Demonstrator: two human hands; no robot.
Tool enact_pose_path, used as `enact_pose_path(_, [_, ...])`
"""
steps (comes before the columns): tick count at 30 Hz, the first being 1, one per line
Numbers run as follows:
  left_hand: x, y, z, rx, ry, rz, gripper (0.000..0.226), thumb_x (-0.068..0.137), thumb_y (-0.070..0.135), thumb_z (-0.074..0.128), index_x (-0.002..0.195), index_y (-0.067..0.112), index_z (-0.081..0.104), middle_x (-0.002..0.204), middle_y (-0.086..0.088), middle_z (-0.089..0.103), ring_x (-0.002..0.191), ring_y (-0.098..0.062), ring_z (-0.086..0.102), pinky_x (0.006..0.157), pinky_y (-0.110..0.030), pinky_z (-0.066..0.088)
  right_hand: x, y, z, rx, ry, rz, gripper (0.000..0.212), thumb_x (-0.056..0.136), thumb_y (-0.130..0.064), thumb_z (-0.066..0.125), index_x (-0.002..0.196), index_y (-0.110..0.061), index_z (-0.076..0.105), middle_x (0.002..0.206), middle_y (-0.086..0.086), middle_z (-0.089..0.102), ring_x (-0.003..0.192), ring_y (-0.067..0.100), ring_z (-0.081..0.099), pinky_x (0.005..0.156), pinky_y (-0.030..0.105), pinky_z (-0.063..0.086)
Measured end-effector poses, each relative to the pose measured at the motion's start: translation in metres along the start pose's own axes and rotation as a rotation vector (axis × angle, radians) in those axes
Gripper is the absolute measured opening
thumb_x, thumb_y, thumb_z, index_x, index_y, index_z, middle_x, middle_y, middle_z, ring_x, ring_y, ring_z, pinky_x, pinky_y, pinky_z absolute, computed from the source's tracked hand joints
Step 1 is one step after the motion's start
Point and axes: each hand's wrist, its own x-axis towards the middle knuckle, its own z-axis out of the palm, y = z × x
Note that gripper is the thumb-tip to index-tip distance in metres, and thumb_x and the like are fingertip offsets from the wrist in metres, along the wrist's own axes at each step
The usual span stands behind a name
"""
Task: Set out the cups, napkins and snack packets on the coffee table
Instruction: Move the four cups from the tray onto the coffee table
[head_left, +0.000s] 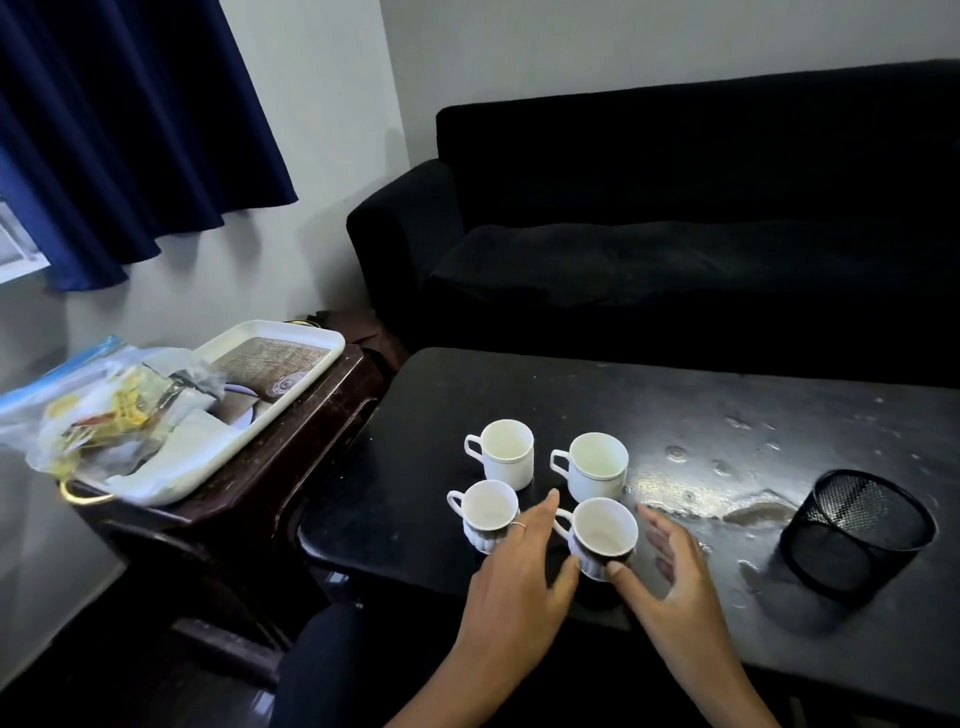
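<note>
Four white cups are found standing upright, mouths up, in a two-by-two group on the dark table (675, 415), near its left end. The far-left cup (506, 454) and far-right cup (596, 465) are plain cylinders with a thin line below the rim; the near-left cup (487, 514) and near-right cup (602, 535) have ribbed bases. All four handles are turned to the left. The cups are set close together but apart from one another.

The left hand (511, 582) is placed between the two near cups, fingers extended forward, a ring seen on one finger; its thumb is at the near-right cup's left side. The right hand (670, 577) is spread on that cup's right side, thumb tip at its base. Both grips are wide, and neither is closed around the cup.

A black mesh basket (857, 535) is noted at the table's right part, well apart from the cups. On a brown side table (291, 441) to the left, a white tray (291, 405) is seen lying with its long axis running away from the viewer. White napkins (171, 457) and clear-bagged snack packets (104, 415) are noted at its near end. A black sofa (675, 234) stands behind the table.
</note>
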Motion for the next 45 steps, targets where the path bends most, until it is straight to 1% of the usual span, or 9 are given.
enact_pose_path(3, [0.0,-0.002,-0.018,0.001,0.114,0.005,0.045,0.092,0.038,0.054,0.136,0.041,0.043,0.129,0.02,0.054,0.112,0.001,0.054,0.088,-0.023,0.048,0.001,-0.021,0.005,-0.122,0.044,-0.215,0.045,0.077,0.003,0.068,0.107,-0.029,0.056,0.114,-0.011,0.055,0.109,0.0,0.049,0.091,0.004,0.033])
enact_pose_path(5, [0.006,-0.007,-0.028,0.001,0.175,-0.012,0.037,0.092,0.036,0.054,0.129,0.038,0.05,0.121,0.018,0.059,0.101,-0.001,0.058,0.08,-0.018,0.047,0.005,-0.033,0.013,-0.19,0.002,-0.316,0.037,0.08,0.001,0.066,0.107,-0.024,0.06,0.112,-0.01,0.057,0.107,-0.003,0.049,0.087,0.0,0.033])
enact_pose_path(9, [0.027,-0.021,-0.042,0.03,0.167,-0.088,0.043,0.094,0.035,0.046,0.136,0.031,0.046,0.128,0.014,0.054,0.113,-0.005,0.049,0.079,-0.018,0.034,0.024,-0.043,0.037,-0.366,-0.16,-0.418,0.03,0.086,-0.012,0.061,0.116,-0.016,0.061,0.12,-0.01,0.055,0.118,0.006,0.047,0.097,0.004,0.028])
enact_pose_path(13, [0.048,-0.031,-0.05,0.098,0.08,-0.101,0.047,0.095,0.029,0.043,0.142,0.022,0.04,0.14,0.005,0.05,0.122,-0.013,0.047,0.097,-0.026,0.038,0.047,-0.041,0.06,-0.512,-0.291,-0.435,0.036,0.093,-0.024,0.052,0.129,-0.017,0.052,0.131,-0.006,0.051,0.127,0.011,0.04,0.103,0.013,0.02])
enact_pose_path(16, [0.061,-0.037,-0.051,0.227,0.013,-0.064,0.048,0.097,0.026,0.04,0.144,0.017,0.038,0.146,-0.001,0.045,0.133,-0.014,0.041,0.114,-0.035,0.023,0.061,-0.039,0.073,-0.605,-0.312,-0.423,0.04,0.096,-0.03,0.046,0.134,-0.018,0.047,0.139,-0.001,0.049,0.13,0.016,0.04,0.109,0.025,0.025])
enact_pose_path(18, [0.067,-0.04,-0.05,0.281,-0.037,-0.066,0.05,0.097,0.026,0.038,0.146,0.015,0.035,0.151,-0.004,0.04,0.14,-0.014,0.033,0.118,-0.037,0.015,0.068,-0.035,0.079,-0.684,-0.349,-0.379,0.045,0.098,-0.034,0.04,0.139,-0.018,0.04,0.148,0.0,0.038,0.137,0.015,0.031,0.114,0.028,0.019])
enact_pose_path(26, [0.077,-0.053,-0.042,0.412,-0.208,-0.074,0.054,0.1,0.027,0.027,0.151,0.012,0.023,0.16,-0.003,0.02,0.148,-0.016,0.011,0.121,-0.042,0.004,0.08,-0.023,0.089,-0.872,-0.426,-0.376,0.051,0.099,-0.041,0.03,0.144,-0.018,0.028,0.156,0.001,0.023,0.144,0.014,0.017,0.115,0.029,0.007])
enact_pose_path(37, [0.083,-0.06,-0.039,0.514,-0.208,-0.029,0.054,0.1,0.028,0.025,0.151,0.012,0.022,0.16,-0.002,0.02,0.149,-0.018,0.011,0.121,-0.042,0.002,0.09,-0.015,0.095,-0.963,-0.496,-0.388,0.054,0.1,-0.042,0.021,0.149,-0.018,0.019,0.159,0.0,0.015,0.147,0.011,0.007,0.118,0.031,0.003])
enact_pose_path(45, [0.118,-0.062,-0.036,0.732,-0.242,0.028,0.054,0.101,0.028,0.03,0.15,0.006,0.022,0.16,-0.008,0.02,0.149,-0.022,0.011,0.121,-0.045,0.002,0.113,-0.016,0.101,-1.021,-0.489,-0.382,0.053,0.099,-0.028,0.025,0.149,-0.015,0.014,0.159,0.002,0.014,0.147,0.014,0.007,0.119,0.036,0.004])
